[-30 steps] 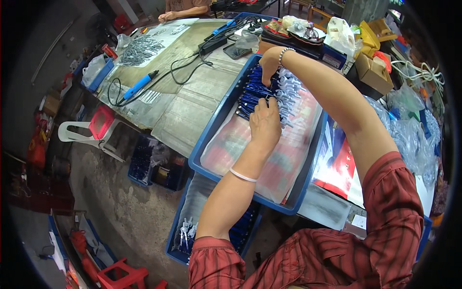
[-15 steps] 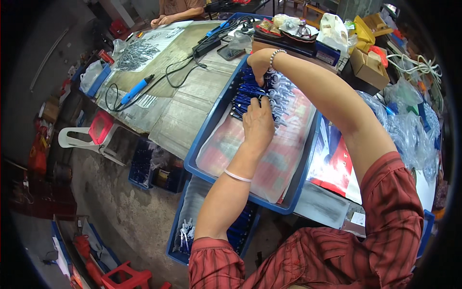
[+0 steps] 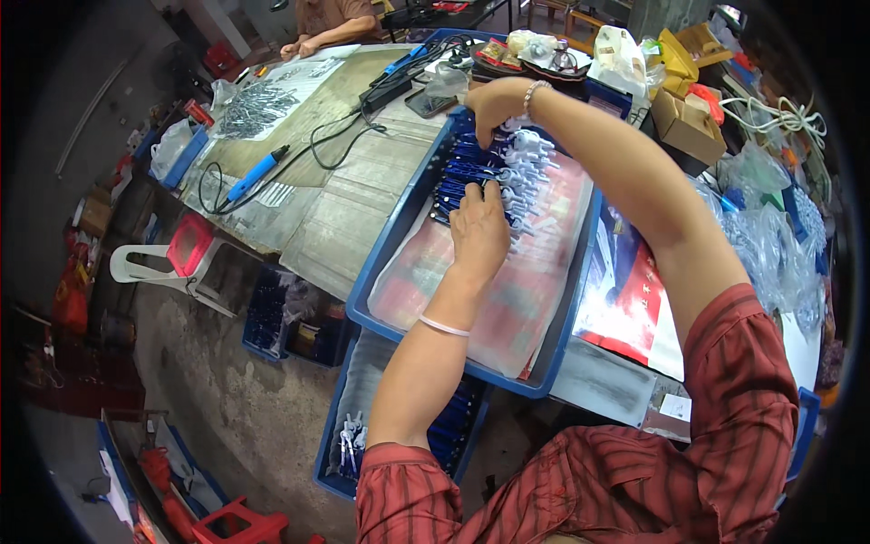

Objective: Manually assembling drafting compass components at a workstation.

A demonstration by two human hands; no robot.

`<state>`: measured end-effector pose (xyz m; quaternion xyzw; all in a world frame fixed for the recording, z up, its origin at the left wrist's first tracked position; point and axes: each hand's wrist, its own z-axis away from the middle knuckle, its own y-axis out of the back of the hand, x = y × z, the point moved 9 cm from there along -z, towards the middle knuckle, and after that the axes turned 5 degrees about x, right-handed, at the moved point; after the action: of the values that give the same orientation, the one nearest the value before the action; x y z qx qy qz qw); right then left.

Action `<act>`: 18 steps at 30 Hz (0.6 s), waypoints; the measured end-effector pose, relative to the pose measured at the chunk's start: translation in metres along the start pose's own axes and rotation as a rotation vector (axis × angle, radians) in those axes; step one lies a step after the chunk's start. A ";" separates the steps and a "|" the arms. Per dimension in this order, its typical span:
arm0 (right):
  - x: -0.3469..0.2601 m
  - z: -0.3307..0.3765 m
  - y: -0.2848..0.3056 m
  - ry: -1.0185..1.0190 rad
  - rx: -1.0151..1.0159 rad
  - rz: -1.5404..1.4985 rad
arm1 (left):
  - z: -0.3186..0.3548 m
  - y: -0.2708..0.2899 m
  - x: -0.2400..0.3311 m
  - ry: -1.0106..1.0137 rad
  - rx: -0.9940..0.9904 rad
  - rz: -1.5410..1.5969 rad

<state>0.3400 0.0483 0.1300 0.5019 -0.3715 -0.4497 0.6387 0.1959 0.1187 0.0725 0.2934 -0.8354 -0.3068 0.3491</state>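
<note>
Slim, dark blue pen-like sticks with pale, knobbly ends lie side by side in a pile at the far part of a blue tray. My left hand, with a white band on its wrist, bends its fingertips in a grip on sticks at the near side of the pile. From the far right, my right hand arches over the far end, its fingers pointing down and closed about sticks there. Its fingertips are partly hidden. A pinkish sheet lines the tray under the pile.
Left of the tray, a blue pen-shaped tool with a black cord and a heap of metal pieces lie on the worktable. Another person sits across. Below stands a second blue tray; clear plastic bags crowd the right.
Both hands have shifted slightly at the pile: my left hand a little down and left, my right wrist a little up and right. More of the pale ends show.
</note>
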 end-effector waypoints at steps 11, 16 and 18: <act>0.076 0.224 -0.013 -0.210 0.302 -0.930 | -0.010 0.033 0.015 -0.080 0.190 -0.013; 0.068 0.306 -0.153 -0.619 0.387 -1.362 | 0.004 0.047 0.068 -0.076 0.038 0.583; 0.071 0.304 -0.207 -0.660 0.488 -1.487 | 0.030 0.019 0.097 0.155 -0.358 0.894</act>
<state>0.0396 -0.1308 -0.0031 0.5823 -0.1990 -0.7831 -0.0905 0.1115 0.0719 0.1085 -0.1369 -0.7853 -0.2430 0.5528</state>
